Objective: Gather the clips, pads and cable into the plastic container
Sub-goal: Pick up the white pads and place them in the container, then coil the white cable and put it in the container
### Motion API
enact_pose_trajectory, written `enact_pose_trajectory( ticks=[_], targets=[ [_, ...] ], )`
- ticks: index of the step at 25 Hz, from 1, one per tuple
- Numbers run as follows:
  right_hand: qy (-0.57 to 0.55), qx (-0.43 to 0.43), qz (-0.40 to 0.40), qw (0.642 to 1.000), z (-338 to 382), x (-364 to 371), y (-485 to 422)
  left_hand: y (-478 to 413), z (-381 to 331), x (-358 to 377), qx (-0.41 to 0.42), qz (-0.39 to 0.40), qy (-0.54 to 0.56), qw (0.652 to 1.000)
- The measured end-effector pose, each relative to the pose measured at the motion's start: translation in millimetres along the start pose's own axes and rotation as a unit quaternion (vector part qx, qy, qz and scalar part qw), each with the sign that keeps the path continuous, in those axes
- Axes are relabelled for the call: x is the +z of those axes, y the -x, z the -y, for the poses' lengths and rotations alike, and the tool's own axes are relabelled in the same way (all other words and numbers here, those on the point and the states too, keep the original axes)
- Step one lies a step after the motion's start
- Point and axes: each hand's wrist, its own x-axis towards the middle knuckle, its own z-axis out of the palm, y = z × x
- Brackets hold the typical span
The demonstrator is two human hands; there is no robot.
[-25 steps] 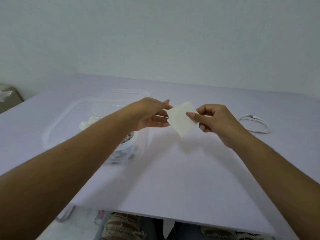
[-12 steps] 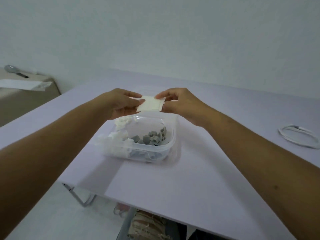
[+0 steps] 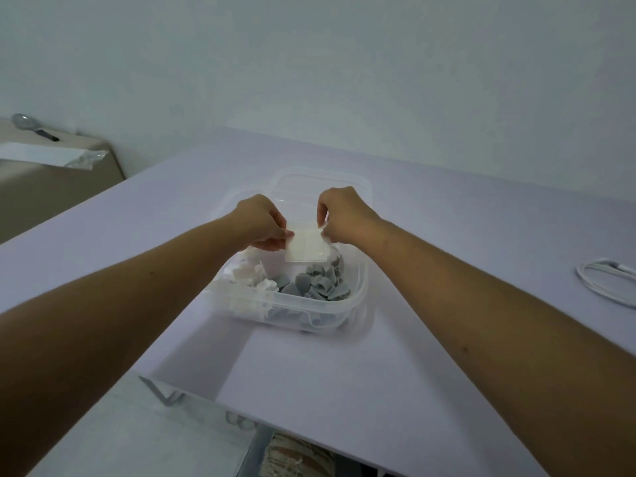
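Both hands are pinching the pad [image 3: 307, 246]. The left hand [image 3: 264, 222] is holding its upper left corner between thumb and fingertips. The right hand [image 3: 344, 215] is holding the upper right corner the same way, with its fingers curled. The pad is hanging between them, facing the camera, and its lower edge is hanging free.

The pad is hanging over the open container [image 3: 358, 288], above the far part of its contents. Inside, grey clips [image 3: 320, 284] are lying heaped on the right and white pieces [image 3: 250, 273] on the left. A clear lid [image 3: 323, 179] is lying just behind the container.

Change noted: a second ago the pad was being held over the bare table [image 3: 309, 373], to the right of the container. Half a second ago it was level with the far rim. It is now sitting lower, inside the rim's outline.

Judgement: the carry is finishing and the release is the step in hand. Opening both pinches should be enough to drop the pad onto the clips.

The cable [image 3: 606, 281] is lying coiled on the table well to the right, apart from the container and not yet gathered. After this pad, the cable appears to be the only remaining item in view.
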Motion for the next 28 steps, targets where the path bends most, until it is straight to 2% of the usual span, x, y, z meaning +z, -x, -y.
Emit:
enact_pose_trajectory(
  ticks=[5, 11, 14, 18, 21, 23, 26, 28],
  targets=[
    [0.063, -0.007, 0.035, 0.997, -1.1, 15.2, -7.2, -5.7, 3.4, 3.4, -0.001, -0.012, -0.036, 0.999],
    [0.1, -0.038, 0.022, 0.994, -2.5, 19.2, -3.4, -4.5, 2.1, 1.3, 0.019, -0.015, -0.092, 0.995],
    [0.048, -0.051, -0.009, 0.997, -4.1, 10.2, -0.1, 1.1, -5.0, -0.4, 0.039, -0.027, -0.1, 0.994],
    [-0.113, -0.054, -0.101, 0.987, -19.3, -17.3, 17.5, 12.1, -31.5, 2.3, 0.115, -0.058, -0.063, 0.99],
    [-0.249, -0.004, -0.203, 0.947, -59.6, -38.2, 39.9, 23.4, -72.0, 26.4, 0.218, -0.074, -0.024, 0.973],
    [-0.297, 0.039, -0.243, 0.923, -98.4, -48.7, 56.5, 30.6, -101.3, 52.7, 0.273, -0.063, -0.005, 0.96],
    [-0.269, 0.12, -0.266, 0.918, -179.3, -61.9, 91.8, 35.3, -145.2, 120.1, 0.298, 0.016, 0.019, 0.954],
    [-0.23, 0.179, -0.277, 0.916, -238.2, -68.5, 117.2, 33.6, -168.7, 174.0, 0.274, 0.084, 0.019, 0.958]
  ],
)
